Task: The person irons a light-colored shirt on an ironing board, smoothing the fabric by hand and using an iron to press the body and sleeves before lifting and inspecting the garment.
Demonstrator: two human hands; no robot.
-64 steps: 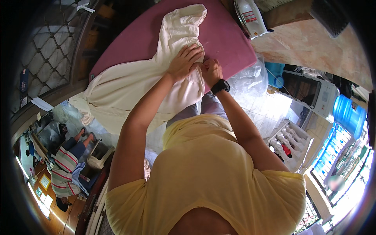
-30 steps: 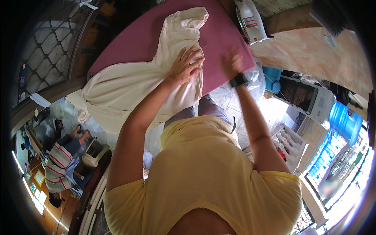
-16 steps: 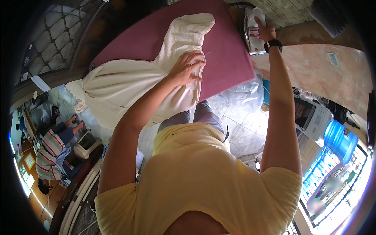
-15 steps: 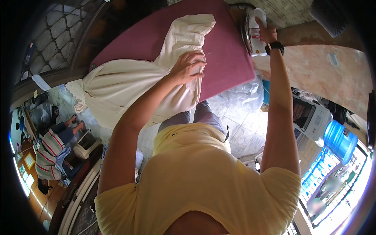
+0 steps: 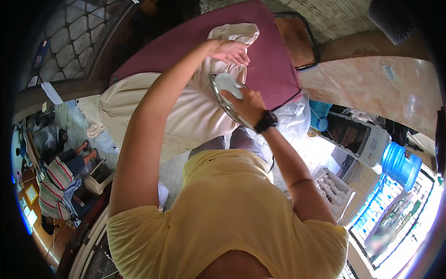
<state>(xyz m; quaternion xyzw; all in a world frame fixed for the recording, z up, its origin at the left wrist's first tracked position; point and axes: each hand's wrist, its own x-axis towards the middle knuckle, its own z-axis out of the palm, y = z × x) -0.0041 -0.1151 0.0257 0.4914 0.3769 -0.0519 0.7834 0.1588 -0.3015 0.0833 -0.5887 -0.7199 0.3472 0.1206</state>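
A cream garment [image 5: 158, 111] with a long sleeve is draped over the maroon ironing board [image 5: 272, 60], its lower part hanging over the near left side. My right hand [image 5: 250, 108], with a black watch at the wrist, is wrapped round the handle of a clothes iron [image 5: 227, 85] with a pale body and a shiny metal base. The iron is over the garment near the board's front edge and looks tilted; I cannot tell whether it touches the cloth. Farther up, my left hand [image 5: 230, 51] is open above the sleeve, its fingers stretched out.
Right of the board is a brown rest in a black frame [image 5: 297, 42]. A clear plastic bag [image 5: 292, 123] lies under the board's right corner. Farther right are a white appliance [image 5: 374, 144] and a blue water jug [image 5: 402, 165]. Another person [image 5: 58, 181] sits far left.
My right hand has brought the iron from the rest at the right back over the garment. My left hand has lifted off the cloth and moved farther up the sleeve.
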